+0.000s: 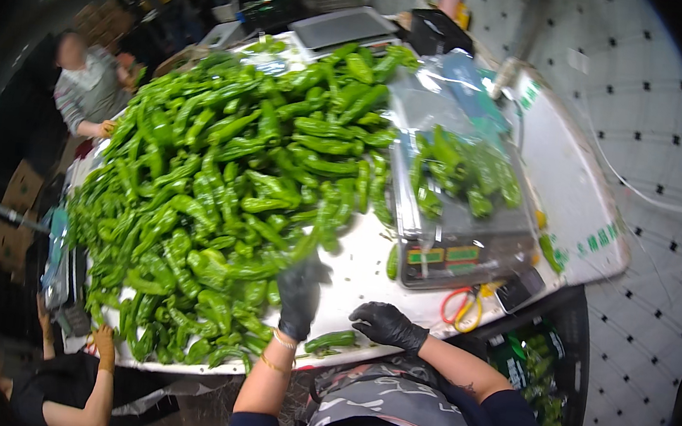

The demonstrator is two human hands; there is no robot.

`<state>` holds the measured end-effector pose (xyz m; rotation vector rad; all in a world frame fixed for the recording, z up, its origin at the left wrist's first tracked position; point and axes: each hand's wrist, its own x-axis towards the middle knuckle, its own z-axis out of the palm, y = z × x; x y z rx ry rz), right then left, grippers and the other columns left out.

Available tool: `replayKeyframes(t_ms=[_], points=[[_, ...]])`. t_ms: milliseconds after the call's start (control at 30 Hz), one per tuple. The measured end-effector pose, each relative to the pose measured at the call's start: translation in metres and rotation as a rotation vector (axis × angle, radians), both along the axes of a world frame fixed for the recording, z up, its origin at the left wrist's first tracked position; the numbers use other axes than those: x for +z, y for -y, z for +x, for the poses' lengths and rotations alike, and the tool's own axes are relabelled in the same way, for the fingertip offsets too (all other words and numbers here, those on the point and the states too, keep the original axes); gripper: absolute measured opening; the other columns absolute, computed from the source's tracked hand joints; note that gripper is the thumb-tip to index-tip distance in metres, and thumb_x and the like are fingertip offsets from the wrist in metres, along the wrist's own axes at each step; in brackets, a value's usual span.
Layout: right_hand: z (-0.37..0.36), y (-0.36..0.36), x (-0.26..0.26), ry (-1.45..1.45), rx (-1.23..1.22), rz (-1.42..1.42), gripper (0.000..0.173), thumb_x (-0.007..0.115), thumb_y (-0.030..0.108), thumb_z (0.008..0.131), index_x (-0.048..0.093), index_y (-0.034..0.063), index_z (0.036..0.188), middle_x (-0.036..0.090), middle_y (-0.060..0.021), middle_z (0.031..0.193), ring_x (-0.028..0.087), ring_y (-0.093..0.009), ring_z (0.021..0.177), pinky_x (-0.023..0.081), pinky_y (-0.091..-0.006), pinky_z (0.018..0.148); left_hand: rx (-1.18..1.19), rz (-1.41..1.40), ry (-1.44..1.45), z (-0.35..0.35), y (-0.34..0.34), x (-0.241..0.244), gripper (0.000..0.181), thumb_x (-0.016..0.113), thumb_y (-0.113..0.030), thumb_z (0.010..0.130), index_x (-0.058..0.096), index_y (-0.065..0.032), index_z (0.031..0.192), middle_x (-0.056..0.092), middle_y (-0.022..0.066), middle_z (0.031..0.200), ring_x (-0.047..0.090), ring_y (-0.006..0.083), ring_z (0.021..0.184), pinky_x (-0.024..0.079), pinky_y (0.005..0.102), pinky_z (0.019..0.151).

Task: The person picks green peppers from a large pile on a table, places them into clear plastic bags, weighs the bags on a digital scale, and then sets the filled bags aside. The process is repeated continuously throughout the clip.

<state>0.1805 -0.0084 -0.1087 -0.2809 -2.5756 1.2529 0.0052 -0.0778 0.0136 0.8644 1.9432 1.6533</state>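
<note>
A large heap of green peppers [213, 181] covers much of the white table [353, 270]. My left hand [300, 296], in a black glove, is at the heap's near right edge. It is blurred, with peppers at its fingertips, and I cannot tell whether it grips one. My right hand [388, 325], also gloved in black, hovers over the table's front edge with fingers loosely curled and nothing visible in them. Between my wrists lies a single green pepper [331, 340]. Right of the heap, a clear plastic bag [409, 183] with bagged peppers [470, 170] rests on a digital scale [467, 260].
Scissors [462, 309] with red and yellow handles and a phone [520, 291] lie right of my right hand. A black crate [573, 375] with bagged greens stands below. A second scale [343, 29] is at the back. Co-workers [89, 87] work along the left side.
</note>
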Motion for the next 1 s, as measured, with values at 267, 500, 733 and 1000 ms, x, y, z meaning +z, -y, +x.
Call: replayKeyframes(t_ms=[267, 500, 733, 1000], points=[[-0.17, 0.026, 0.012, -0.131, -0.01, 0.119, 0.039, 0.06, 0.014, 0.079, 0.054, 0.0046, 0.116, 0.059, -0.0166, 0.107, 0.056, -0.032, 0.097, 0.045, -0.0391, 0.086, 0.117, -0.235, 0.16, 0.05, 0.14, -0.092, 0.033, 0.054, -0.024, 0.091, 0.065, -0.0005, 0.071, 0.055, 0.0051, 0.05, 0.05, 0.0101, 0.045, 0.04, 0.0266, 0.047], [-0.196, 0.018, 0.035, 0.105, 0.055, -0.116, 0.045, 0.071, 0.019, 0.075, 0.057, 0.0073, 0.117, 0.062, -0.0108, 0.1, 0.059, -0.02, 0.086, 0.049, -0.0301, 0.077, 0.383, -0.271, -0.484, -0.005, 0.157, -0.08, 0.019, 0.06, -0.005, 0.079, 0.064, -0.0035, 0.098, 0.064, 0.0131, 0.089, 0.061, 0.0251, 0.084, 0.048, 0.0326, 0.074], [-0.117, -0.042, 0.109, 0.487, -0.182, -0.164, 0.034, 0.063, 0.025, 0.074, 0.062, -0.0009, 0.096, 0.065, -0.014, 0.078, 0.062, -0.018, 0.072, 0.049, -0.0314, 0.067, 0.314, -0.459, -0.8, -0.066, 0.119, -0.087, 0.033, 0.058, -0.016, 0.079, 0.054, -0.0023, 0.108, 0.058, 0.0189, 0.094, 0.057, 0.0345, 0.081, 0.046, 0.0411, 0.072], [-0.072, 0.022, -0.013, 0.316, -0.334, 0.487, 0.055, 0.061, 0.022, 0.074, 0.044, 0.0065, 0.124, 0.054, -0.0142, 0.104, 0.054, -0.033, 0.085, 0.045, -0.0465, 0.07, 0.143, 0.164, 0.603, -0.043, 0.128, -0.084, 0.056, 0.058, -0.003, 0.082, 0.035, -0.0039, 0.134, 0.054, 0.0113, 0.114, 0.057, 0.0197, 0.098, 0.045, 0.0284, 0.086]])
